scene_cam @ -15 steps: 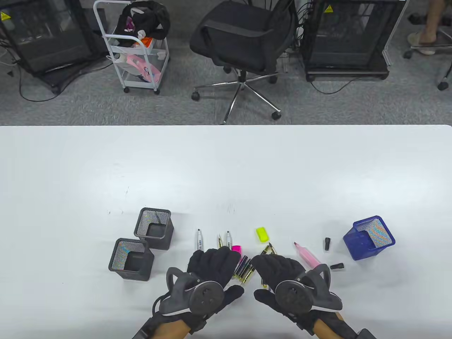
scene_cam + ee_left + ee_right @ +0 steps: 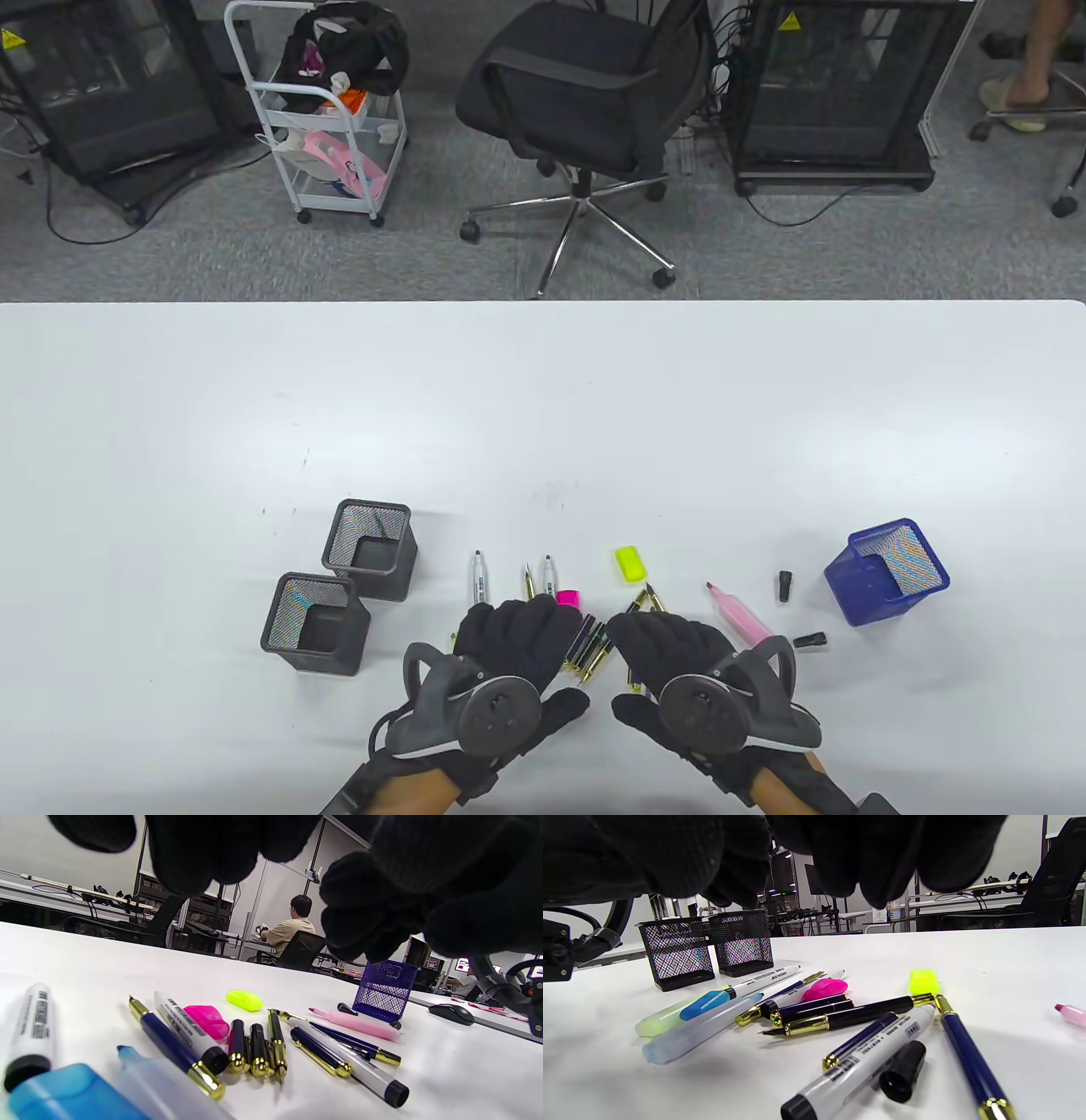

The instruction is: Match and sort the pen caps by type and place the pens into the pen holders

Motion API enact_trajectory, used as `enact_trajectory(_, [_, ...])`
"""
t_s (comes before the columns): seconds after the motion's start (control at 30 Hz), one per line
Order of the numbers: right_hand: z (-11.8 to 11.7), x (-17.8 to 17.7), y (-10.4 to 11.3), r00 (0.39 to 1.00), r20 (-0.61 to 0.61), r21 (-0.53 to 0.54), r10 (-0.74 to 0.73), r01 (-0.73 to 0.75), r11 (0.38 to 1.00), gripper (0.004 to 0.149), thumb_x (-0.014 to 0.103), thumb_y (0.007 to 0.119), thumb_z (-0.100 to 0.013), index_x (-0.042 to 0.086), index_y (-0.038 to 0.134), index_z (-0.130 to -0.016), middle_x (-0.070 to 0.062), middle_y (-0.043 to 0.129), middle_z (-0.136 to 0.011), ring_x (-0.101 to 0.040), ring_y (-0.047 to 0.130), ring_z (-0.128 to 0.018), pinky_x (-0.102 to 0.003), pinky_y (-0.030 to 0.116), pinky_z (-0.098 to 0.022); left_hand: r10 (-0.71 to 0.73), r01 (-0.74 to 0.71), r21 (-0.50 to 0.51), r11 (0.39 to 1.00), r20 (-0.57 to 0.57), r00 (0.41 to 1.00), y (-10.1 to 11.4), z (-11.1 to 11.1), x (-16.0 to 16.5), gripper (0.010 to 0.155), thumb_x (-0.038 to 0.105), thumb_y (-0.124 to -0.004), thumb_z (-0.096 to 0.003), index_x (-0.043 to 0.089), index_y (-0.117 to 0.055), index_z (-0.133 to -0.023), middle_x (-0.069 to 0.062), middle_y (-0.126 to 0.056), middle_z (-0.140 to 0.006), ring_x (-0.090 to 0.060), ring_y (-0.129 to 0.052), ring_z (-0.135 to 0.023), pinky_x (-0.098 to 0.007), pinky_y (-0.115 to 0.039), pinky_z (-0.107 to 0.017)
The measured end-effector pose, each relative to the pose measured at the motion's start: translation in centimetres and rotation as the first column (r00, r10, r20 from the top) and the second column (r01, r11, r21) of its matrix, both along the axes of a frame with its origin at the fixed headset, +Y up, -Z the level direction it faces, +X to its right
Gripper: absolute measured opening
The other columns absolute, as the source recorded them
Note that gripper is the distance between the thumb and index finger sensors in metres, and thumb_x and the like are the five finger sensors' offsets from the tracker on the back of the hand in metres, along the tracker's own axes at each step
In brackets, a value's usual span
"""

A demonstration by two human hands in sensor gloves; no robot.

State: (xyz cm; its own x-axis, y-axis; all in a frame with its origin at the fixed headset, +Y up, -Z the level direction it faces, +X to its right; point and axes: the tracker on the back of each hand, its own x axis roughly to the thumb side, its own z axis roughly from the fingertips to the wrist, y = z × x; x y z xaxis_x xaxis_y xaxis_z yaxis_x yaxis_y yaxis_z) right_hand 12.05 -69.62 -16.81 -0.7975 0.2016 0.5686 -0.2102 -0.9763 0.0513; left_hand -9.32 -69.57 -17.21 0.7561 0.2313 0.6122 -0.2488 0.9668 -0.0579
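Pens point(image 2: 840, 1018) lie loose in a heap on the table point(image 2: 543, 407), well to the right of the two black holders point(image 2: 344, 598) and left of the blue holder point(image 2: 887, 573), none capped, none yet in a holder; both hands hang low over that heap, the left hand point(image 2: 509, 654) and right hand point(image 2: 679, 662) side by side with fingers bent downward above the pens, touching nothing that I can make out, so neither grips anything; against half a second back almost nothing has shifted, only the left hand has crept a shade toward the pink cap point(image 2: 568, 598), which to my mind means the sorting has hardly begun and a first pick is being chosen; yellow cap point(image 2: 629, 564) sits just beyond the heap on the far side, pink highlighter point(image 2: 740, 615) lies between the heap and the blue holder, two small black caps point(image 2: 786, 586) rest near that holder, and a blue-capped highlighter point(image 2: 706, 1003) lies on the heap's holder side.
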Motion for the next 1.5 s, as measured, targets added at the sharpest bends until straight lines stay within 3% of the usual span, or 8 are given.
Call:
enact_trajectory(0.47, [-0.8, 1.3, 0.1, 0.996, 0.094, 0.004, 0.008, -0.008, 1.0, 0.079, 0.052, 0.085, -0.04, 0.011, 0.055, -0.101, -0.019, 0.076, -0.098, -0.04, 0.086, -0.087, -0.056, 0.079, -0.06, -0.012, 0.011, -0.024, 1.0, -0.042, 0.999, -0.4, -0.4, -0.6, 0.082, 0.059, -0.077, -0.0444, 0.016, -0.054, -0.11, -0.023, -0.061, -0.112, -0.048, -0.076, -0.097, -0.078, -0.056, -0.064])
enact_trajectory(0.67, [-2.9, 5.0, 1.2, 0.945, 0.327, 0.009, 0.014, -0.018, 1.0, 0.072, 0.047, 0.085, -0.042, 0.01, 0.061, -0.099, -0.02, 0.081, -0.094, -0.041, 0.091, -0.082, -0.054, 0.082, -0.056, 0.001, -0.006, -0.054, 0.999, -0.08, 0.997, -0.7, -0.6, -1.9, 0.081, 0.058, -0.078, -0.0443, 0.016, -0.054, -0.11, -0.023, -0.061, -0.112, -0.048, -0.076, -0.096, -0.078, -0.056, -0.063])
enact_trajectory(0.8, [-4.5, 7.2, 1.1, 0.881, 0.446, -0.085, 0.161, -0.137, 0.987, 0.07, 0.043, 0.09, -0.041, 0.009, 0.066, -0.097, -0.021, 0.085, -0.09, -0.041, 0.094, -0.078, -0.053, 0.084, -0.052, 0.009, -0.017, -0.073, 0.997, -0.102, 0.995, -0.9, -0.9, -2.6, 0.08, 0.058, -0.078, -0.0445, 0.016, -0.055, -0.109, -0.023, -0.062, -0.111, -0.049, -0.076, -0.096, -0.079, -0.056, -0.063])
enact_trajectory(1.03, [-6.1, 7.1, -2.4, 0.772, 0.463, -0.239, 0.437, -0.365, 0.9, 0.067, 0.04, 0.093, -0.039, 0.008, 0.07, -0.094, -0.021, 0.09, -0.084, -0.04, 0.099, -0.071, -0.048, 0.087, -0.045, 0.023, -0.031, -0.069, 0.997, -0.116, 0.993, -0.7, -0.9, -3.0, 0.08, 0.058, -0.077, -0.0445, 0.016, -0.056, -0.109, -0.024, -0.062, -0.111, -0.049, -0.077, -0.096, -0.079, -0.056, -0.063])
enact_trajectory(1.2, [-6.2, 6.4, -4.5, 0.732, 0.469, -0.249, 0.494, -0.427, 0.869, 0.065, 0.039, 0.095, -0.038, 0.008, 0.074, -0.091, -0.021, 0.094, -0.08, -0.039, 0.102, -0.066, -0.045, 0.089, -0.041, 0.029, -0.039, -0.073, 0.997, -0.128, 0.991, -0.7, -0.7, -3.3, 0.08, 0.058, -0.077, -0.0445, 0.016, -0.056, -0.109, -0.024, -0.062, -0.111, -0.049, -0.077, -0.096, -0.079, -0.056, -0.063])
enact_trajectory(1.5, [-6.2, 5.8, -5.7, 0.713, 0.47, -0.232, 0.52, -0.469, 0.852, 0.063, 0.037, 0.097, -0.037, 0.007, 0.077, -0.088, -0.02, 0.098, -0.074, -0.036, 0.106, -0.06, -0.042, 0.091, -0.037, 0.023, -0.034, -0.084, 0.996, -0.136, 0.99, -0.8, -0.8, -3.4, 0.08, 0.058, -0.077, -0.0446, 0.016, -0.056, -0.109, -0.024, -0.063, -0.111, -0.049, -0.077, -0.095, -0.079, -0.056, -0.063])
